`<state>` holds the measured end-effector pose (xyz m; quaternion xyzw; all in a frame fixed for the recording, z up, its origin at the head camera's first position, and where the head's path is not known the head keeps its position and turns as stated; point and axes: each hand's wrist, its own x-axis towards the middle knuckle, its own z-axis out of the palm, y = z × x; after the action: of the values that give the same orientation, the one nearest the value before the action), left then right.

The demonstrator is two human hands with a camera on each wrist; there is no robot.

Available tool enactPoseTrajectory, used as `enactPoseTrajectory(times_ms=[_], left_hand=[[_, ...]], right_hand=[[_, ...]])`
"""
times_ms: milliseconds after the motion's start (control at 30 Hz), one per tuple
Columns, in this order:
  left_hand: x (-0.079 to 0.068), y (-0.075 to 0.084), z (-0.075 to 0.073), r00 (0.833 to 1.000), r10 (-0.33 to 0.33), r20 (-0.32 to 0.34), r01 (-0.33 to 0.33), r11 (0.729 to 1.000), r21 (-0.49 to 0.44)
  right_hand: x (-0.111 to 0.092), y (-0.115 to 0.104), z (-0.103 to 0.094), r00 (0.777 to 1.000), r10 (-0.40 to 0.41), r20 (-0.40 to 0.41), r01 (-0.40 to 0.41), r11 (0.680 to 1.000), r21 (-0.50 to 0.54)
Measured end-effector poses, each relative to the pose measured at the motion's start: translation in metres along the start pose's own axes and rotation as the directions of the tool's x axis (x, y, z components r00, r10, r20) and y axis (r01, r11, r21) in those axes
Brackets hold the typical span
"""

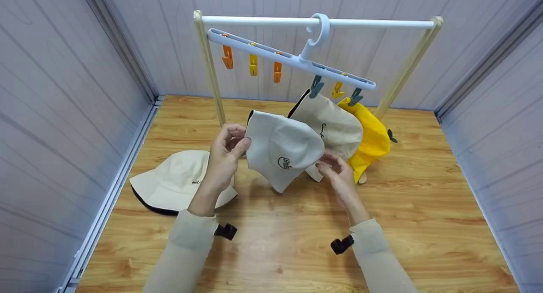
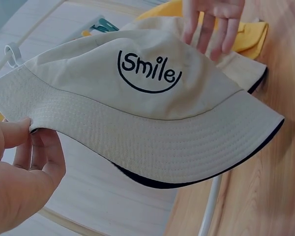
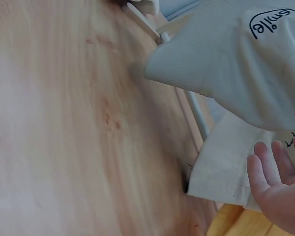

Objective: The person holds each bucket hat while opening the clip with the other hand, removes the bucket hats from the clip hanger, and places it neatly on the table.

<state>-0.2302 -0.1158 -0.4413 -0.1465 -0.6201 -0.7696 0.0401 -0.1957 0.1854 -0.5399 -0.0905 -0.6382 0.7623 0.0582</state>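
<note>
The left hand pinches the brim of the cream "Smile" hat, held above the worktop before another cream hat on the hanger. The right hand is loosely spread near the crown. Probably light, soft and unbreakable, it should handle best by the stitched, firmer-looking brim edge.

I see a pale hat with "Smile" and a curved line on it in black. Its brim is black underneath. It is up in the air, tipped sideways, brim pinched by the left hand.
</note>
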Motion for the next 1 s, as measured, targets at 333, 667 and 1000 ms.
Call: enactPoseTrajectory(times_ms=[333, 667, 1000], left_hand=[[-0.001, -0.001, 0.001, 1.000, 0.024, -0.020, -0.024, 1.000, 0.017], [-0.002, -0.002, -0.002, 1.000, 0.004, -0.027, -0.003, 1.000, 0.017], [-0.004, -0.005, -0.006, 0.997, -0.046, -0.070, 0.045, 0.999, -0.015]], right_hand=[[0.000, 0.016, 0.014, 0.991, 0.132, 0.018, -0.132, 0.991, 0.011], [-0.002, 0.022, 0.021, 0.993, 0.118, 0.025, -0.119, 0.992, 0.037], [-0.001, 0.019, 0.020, 0.992, 0.123, -0.038, -0.123, 0.992, 0.001]])
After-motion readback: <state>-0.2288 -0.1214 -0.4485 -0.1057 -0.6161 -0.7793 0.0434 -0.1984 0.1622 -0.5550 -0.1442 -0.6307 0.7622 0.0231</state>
